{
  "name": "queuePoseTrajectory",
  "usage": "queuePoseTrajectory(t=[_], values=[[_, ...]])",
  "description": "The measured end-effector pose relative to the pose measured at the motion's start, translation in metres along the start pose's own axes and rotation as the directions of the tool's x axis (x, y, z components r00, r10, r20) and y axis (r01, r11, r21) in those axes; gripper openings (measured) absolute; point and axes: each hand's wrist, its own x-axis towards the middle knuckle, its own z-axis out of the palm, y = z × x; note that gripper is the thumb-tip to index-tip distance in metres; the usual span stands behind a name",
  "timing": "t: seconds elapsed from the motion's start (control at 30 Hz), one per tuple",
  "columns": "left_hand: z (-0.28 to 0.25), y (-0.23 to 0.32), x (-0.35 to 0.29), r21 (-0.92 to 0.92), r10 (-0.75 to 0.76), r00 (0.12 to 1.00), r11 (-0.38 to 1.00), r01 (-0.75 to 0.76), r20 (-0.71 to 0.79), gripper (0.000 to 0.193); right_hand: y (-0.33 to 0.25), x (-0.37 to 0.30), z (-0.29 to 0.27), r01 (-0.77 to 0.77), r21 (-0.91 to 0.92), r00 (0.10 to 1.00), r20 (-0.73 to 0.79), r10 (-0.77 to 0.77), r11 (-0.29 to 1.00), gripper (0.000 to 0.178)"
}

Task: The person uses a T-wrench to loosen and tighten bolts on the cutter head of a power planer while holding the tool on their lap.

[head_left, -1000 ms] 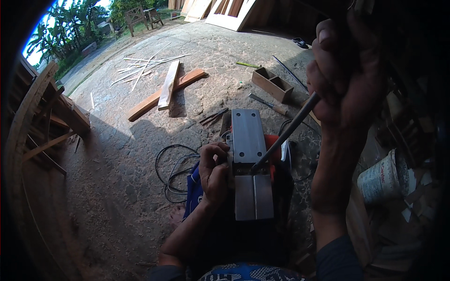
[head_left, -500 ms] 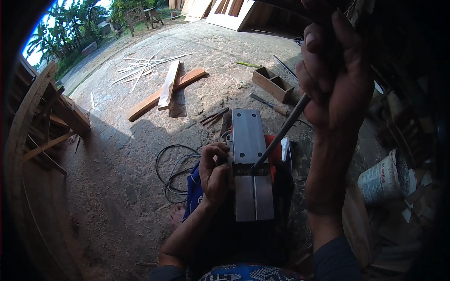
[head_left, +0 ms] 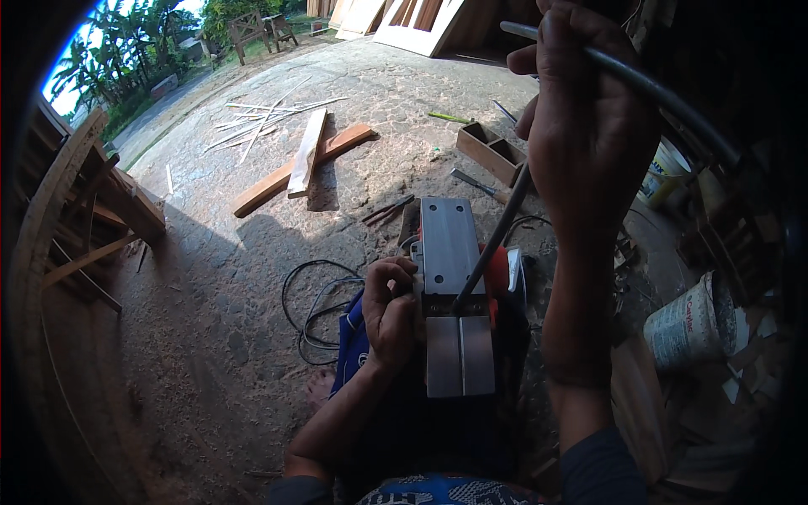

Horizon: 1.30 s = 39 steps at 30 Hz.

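Observation:
An electric hand planer [head_left: 451,248] rests upside down on my lap, its metal sole facing up and its long side pointing away from me. My left hand [head_left: 391,311] is closed around the planer's left edge near the middle. Above and to the right, my right hand [head_left: 589,126] grips the crossbar of a T-handle wrench [head_left: 495,240]. The wrench's long shaft slants down to the left, and its tip meets the cutter gap between the two sole plates. Part of the wrench's shaft is hidden behind my right hand.
Pliers [head_left: 389,210], a chisel [head_left: 480,185] and a divided wooden box [head_left: 491,153] lie beyond the planer. Farther left are two crossed boards [head_left: 307,156] and thin strips [head_left: 257,118]. A cable [head_left: 307,290] coils at left. A white bucket [head_left: 682,328] stands right.
My right hand has turned on the wrench, so the crossbar now slants across the upper right. The wrench tip stays at the cutter gap, and my left hand keeps its grip.

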Motion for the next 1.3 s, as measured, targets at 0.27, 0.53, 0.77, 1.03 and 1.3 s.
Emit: queuePoseTrajectory(t=[0.27, 0.53, 0.77, 1.03, 1.3], values=[[0.005, 0.005, 0.002, 0.039, -0.037, 0.997, 0.998, 0.04, -0.065, 0.03, -0.015, -0.003, 0.05, 0.101, -0.36, 0.908, -0.347, -0.233, 0.928, 0.021], [0.006, 0.009, 0.001, 0.011, -0.062, 0.995, 0.998, 0.063, -0.08, 0.028, -0.049, 0.011, 0.002, -0.425, 0.258, 0.87, -0.15, 0.47, 0.868, 0.028], [0.006, 0.007, 0.002, -0.033, -0.05, 0.996, 0.998, 0.048, -0.077, 0.028, -0.047, 0.008, 0.002, -0.469, 0.363, 0.856, -0.037, 0.516, 0.805, 0.028], [0.006, 0.009, 0.002, -0.019, -0.046, 0.996, 0.999, 0.044, -0.081, 0.026, -0.042, 0.004, 0.003, -0.529, 0.394, 0.819, 0.008, 0.573, 0.752, 0.028], [0.008, 0.01, 0.002, 0.0, -0.065, 0.994, 0.998, 0.065, -0.083, 0.026, -0.034, -0.001, -0.002, -0.451, 0.294, 0.888, 0.052, 0.457, 0.843, 0.022]])
